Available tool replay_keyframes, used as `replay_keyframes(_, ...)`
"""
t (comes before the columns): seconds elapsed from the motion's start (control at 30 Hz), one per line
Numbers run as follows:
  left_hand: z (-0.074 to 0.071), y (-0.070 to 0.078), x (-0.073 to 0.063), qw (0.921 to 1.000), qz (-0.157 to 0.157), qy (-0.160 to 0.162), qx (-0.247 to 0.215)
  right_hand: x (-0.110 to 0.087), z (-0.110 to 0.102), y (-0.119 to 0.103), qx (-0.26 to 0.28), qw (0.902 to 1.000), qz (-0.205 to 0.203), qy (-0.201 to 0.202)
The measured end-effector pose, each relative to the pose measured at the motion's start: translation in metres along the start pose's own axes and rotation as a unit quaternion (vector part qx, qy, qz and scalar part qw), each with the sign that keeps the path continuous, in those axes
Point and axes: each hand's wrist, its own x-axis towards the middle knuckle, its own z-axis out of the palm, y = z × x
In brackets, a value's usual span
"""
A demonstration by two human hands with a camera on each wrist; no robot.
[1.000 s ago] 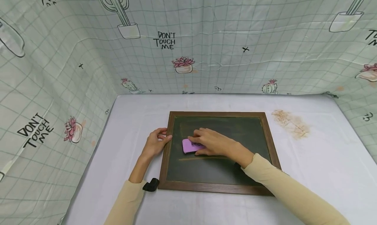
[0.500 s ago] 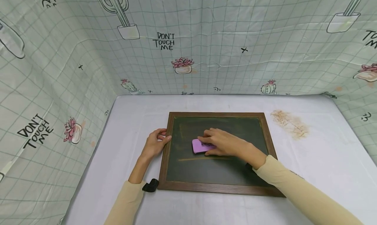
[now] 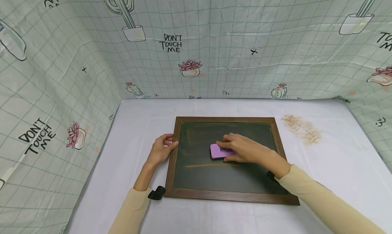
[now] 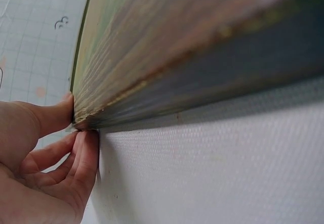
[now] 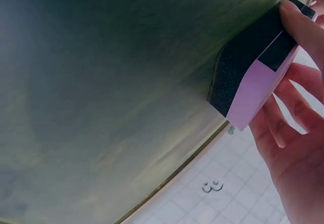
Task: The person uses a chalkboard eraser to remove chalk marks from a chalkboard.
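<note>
Purple on top, the eraser [image 3: 216, 151] rests on the chalkboard [image 3: 214, 180], about midway between its side edges, gripped by the right hand [image 3: 245, 149]. The left hand [image 3: 160, 149] pinches the chalkboard's left edge.

We count one left hand [image 3: 160, 149] and one right hand [image 3: 246, 149] — plus one purple eraser [image 3: 216, 151] in the right fingers, one wood-framed chalkboard [image 3: 208, 181] at the left fingers, two beige sleeves [image 3: 131, 208] behind them.
</note>
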Motion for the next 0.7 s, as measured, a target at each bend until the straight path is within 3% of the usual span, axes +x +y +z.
replay_keyframes(0.7, 0.001, -0.002, 0.0, 1.0, 0.002, 0.001, -0.004, -0.043, -0.008, 0.014, -0.005, 0.9991, 0.019, 0.038)
